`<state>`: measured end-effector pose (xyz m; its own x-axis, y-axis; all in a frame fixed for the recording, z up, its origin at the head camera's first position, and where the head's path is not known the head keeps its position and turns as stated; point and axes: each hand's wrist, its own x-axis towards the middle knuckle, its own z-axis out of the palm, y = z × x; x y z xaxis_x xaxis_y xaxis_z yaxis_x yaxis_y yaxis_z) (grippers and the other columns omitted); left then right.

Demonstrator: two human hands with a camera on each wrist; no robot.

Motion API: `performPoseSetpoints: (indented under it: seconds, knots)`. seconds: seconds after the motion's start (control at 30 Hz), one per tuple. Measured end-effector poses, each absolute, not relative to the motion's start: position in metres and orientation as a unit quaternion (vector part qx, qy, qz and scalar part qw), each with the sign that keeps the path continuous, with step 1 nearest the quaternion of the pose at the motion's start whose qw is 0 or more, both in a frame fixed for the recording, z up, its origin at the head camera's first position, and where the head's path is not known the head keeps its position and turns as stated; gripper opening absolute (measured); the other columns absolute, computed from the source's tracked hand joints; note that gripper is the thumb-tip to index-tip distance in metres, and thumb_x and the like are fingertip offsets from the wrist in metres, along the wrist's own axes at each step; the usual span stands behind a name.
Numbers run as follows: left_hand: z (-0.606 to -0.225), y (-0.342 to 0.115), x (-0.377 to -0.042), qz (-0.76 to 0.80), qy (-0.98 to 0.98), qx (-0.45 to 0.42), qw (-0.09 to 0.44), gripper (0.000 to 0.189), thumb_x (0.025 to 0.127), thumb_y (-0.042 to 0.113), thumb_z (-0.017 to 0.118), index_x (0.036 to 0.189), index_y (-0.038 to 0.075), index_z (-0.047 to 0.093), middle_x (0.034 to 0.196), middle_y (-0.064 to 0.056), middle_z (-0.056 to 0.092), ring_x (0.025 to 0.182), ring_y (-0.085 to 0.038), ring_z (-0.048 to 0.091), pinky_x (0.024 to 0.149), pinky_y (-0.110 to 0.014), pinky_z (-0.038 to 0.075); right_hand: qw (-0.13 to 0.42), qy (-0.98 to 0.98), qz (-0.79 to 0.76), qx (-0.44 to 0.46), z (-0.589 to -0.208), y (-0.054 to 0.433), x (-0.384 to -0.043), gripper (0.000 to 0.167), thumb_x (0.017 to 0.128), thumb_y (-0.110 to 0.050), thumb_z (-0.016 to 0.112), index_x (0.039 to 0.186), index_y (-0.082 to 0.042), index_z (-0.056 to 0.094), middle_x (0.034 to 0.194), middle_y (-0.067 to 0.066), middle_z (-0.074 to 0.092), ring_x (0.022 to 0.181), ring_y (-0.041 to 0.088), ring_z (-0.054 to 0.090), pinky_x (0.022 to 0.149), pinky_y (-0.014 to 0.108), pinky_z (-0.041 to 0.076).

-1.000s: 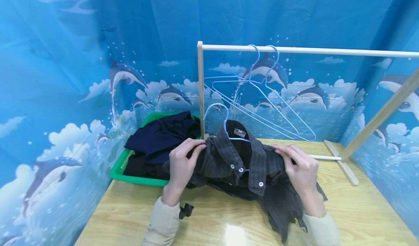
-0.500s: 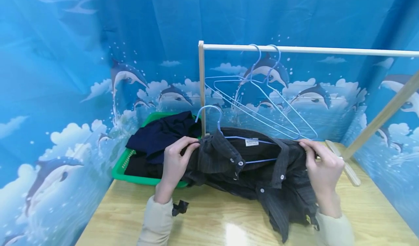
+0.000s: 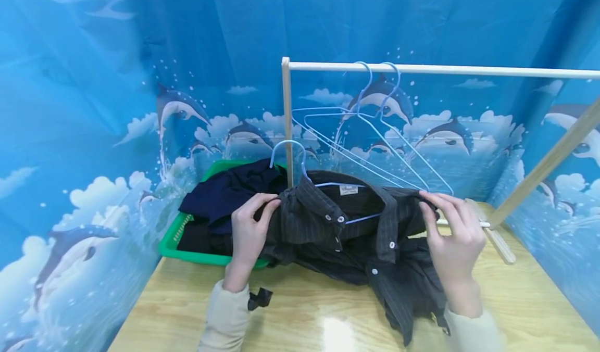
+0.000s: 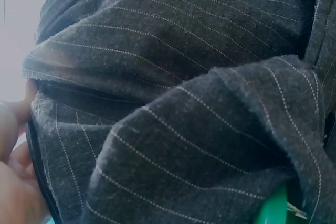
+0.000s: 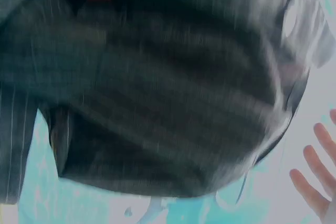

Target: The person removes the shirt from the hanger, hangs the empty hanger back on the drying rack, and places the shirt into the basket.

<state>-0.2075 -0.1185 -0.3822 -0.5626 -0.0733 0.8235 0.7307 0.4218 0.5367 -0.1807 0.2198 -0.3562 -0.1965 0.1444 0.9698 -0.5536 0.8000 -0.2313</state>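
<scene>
A dark grey pinstriped shirt (image 3: 309, 227) with white buttons is spread over a light blue wire hanger (image 3: 288, 142). The hanger's hook sticks up at the collar's left, and parts of its wire show inside the neck beside a white label (image 3: 348, 189). My left hand (image 3: 248, 229) pinches the shirt's left shoulder between thumb and fingers; in the left wrist view the fingers (image 4: 16, 161) meet the cloth edge. At the other shoulder is my right hand (image 3: 454, 237). Its straight, spread fingers (image 5: 310, 179) stand apart from the blurred cloth in the right wrist view.
A green basket (image 3: 199, 259) with dark navy and black clothes (image 3: 229, 201) stands at the left. Behind the shirt rises a wooden rack (image 3: 469, 71), with two blue hangers (image 3: 365, 117) on its rail. A small black piece (image 3: 259, 299) shows by the left sleeve, over the wooden table (image 3: 300, 315).
The shirt's neck has spread wider, showing more of the hanger inside, and the hook has shifted left. My right hand moved right with the shoulder, then its fingers came off the cloth.
</scene>
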Motion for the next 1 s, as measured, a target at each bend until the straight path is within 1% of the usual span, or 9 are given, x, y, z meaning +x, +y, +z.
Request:
performPoseSetpoints:
  seconds: [0.07, 0.17, 0.27, 0.33, 0.47, 0.6, 0.7, 0.8, 1.0]
  knots:
    - [-0.382, -0.118, -0.208, -0.489, -0.735, -0.219, 0.414, 0.007, 0.093, 0.003, 0.071, 0.096, 0.004, 0.077, 0.091, -0.008, 0.076, 0.088, -0.023, 0.073, 0.086, -0.019, 0.052, 0.619, -0.717, 0.277, 0.161, -0.358, 0.209, -0.179, 0.031, 0.093, -0.031, 0.075, 0.102, -0.002, 0.078, 0.097, 0.018, 0.074, 0.086, 0.042, 0.064, 0.093, 0.014, 0.041]
    - [-0.383, -0.118, -0.208, -0.488, -0.735, -0.218, 0.417, 0.007, 0.093, 0.003, 0.071, 0.096, 0.005, 0.077, 0.091, -0.008, 0.076, 0.087, -0.023, 0.073, 0.086, -0.018, 0.052, 0.594, -0.741, 0.248, 0.193, -0.365, 0.196, -0.179, 0.056, 0.093, -0.052, 0.069, 0.106, 0.003, 0.071, 0.109, 0.021, 0.070, 0.094, 0.044, 0.062, 0.092, 0.033, 0.047]
    - [-0.383, -0.118, -0.208, -0.490, -0.733, -0.216, 0.419, 0.006, 0.093, 0.004, 0.071, 0.096, 0.005, 0.077, 0.091, -0.007, 0.076, 0.087, -0.023, 0.073, 0.085, -0.018, 0.052, 0.563, -0.770, 0.211, 0.212, -0.374, 0.189, -0.180, 0.059, 0.091, -0.052, 0.068, 0.110, 0.004, 0.063, 0.120, 0.024, 0.064, 0.104, 0.045, 0.058, 0.089, 0.052, 0.044]
    - [-0.382, -0.118, -0.208, -0.492, -0.732, -0.214, 0.420, 0.007, 0.093, 0.003, 0.071, 0.096, 0.004, 0.077, 0.091, -0.008, 0.075, 0.087, -0.023, 0.073, 0.085, -0.018, 0.052, 0.556, -0.779, 0.198, 0.210, -0.378, 0.189, -0.182, 0.049, 0.092, -0.041, 0.067, 0.110, 0.004, 0.062, 0.122, 0.025, 0.062, 0.105, 0.046, 0.057, 0.087, 0.057, 0.041]
    - [-0.382, -0.121, -0.208, -0.494, -0.734, -0.212, 0.415, 0.007, 0.094, 0.004, 0.071, 0.096, 0.005, 0.077, 0.091, -0.007, 0.076, 0.088, -0.023, 0.072, 0.085, -0.019, 0.052, 0.581, -0.772, 0.196, 0.167, -0.374, 0.201, -0.182, 0.022, 0.090, -0.015, 0.068, 0.103, 0.002, 0.068, 0.113, 0.023, 0.066, 0.098, 0.047, 0.058, 0.082, 0.058, 0.040]
    - [-0.382, -0.121, -0.207, -0.488, -0.741, -0.235, 0.397, 0.007, 0.093, 0.004, 0.072, 0.096, 0.006, 0.077, 0.092, -0.006, 0.076, 0.088, -0.021, 0.072, 0.085, -0.020, 0.053, 0.631, -0.740, 0.207, 0.106, -0.362, 0.214, -0.182, 0.007, 0.087, -0.003, 0.073, 0.093, -0.001, 0.075, 0.092, 0.019, 0.071, 0.090, 0.046, 0.060, 0.081, 0.057, 0.040]
    - [-0.381, -0.119, -0.205, -0.483, -0.746, -0.263, 0.375, 0.008, 0.091, 0.003, 0.073, 0.097, 0.007, 0.077, 0.091, -0.005, 0.075, 0.086, -0.020, 0.072, 0.082, -0.021, 0.054, 0.651, -0.724, 0.214, 0.075, -0.354, 0.223, -0.180, 0.005, 0.087, -0.001, 0.075, 0.091, -0.001, 0.077, 0.084, 0.019, 0.072, 0.087, 0.046, 0.060, 0.081, 0.059, 0.039]
    - [-0.381, -0.117, -0.204, -0.472, -0.752, -0.283, 0.362, 0.009, 0.090, 0.003, 0.073, 0.097, 0.008, 0.077, 0.090, -0.004, 0.075, 0.084, -0.019, 0.072, 0.079, -0.019, 0.053, 0.653, -0.725, 0.211, 0.052, -0.351, 0.235, -0.179, 0.004, 0.090, -0.004, 0.075, 0.093, -0.002, 0.078, 0.085, 0.020, 0.073, 0.088, 0.046, 0.060, 0.083, 0.058, 0.039]
    - [-0.380, -0.115, -0.204, -0.477, -0.739, -0.300, 0.369, 0.009, 0.090, 0.000, 0.072, 0.095, 0.007, 0.076, 0.086, -0.004, 0.073, 0.080, -0.018, 0.070, 0.075, -0.019, 0.051, 0.651, -0.729, 0.211, 0.011, -0.348, 0.255, -0.176, 0.011, 0.095, -0.017, 0.074, 0.095, -0.009, 0.082, 0.088, 0.018, 0.075, 0.088, 0.044, 0.062, 0.096, 0.042, 0.042]
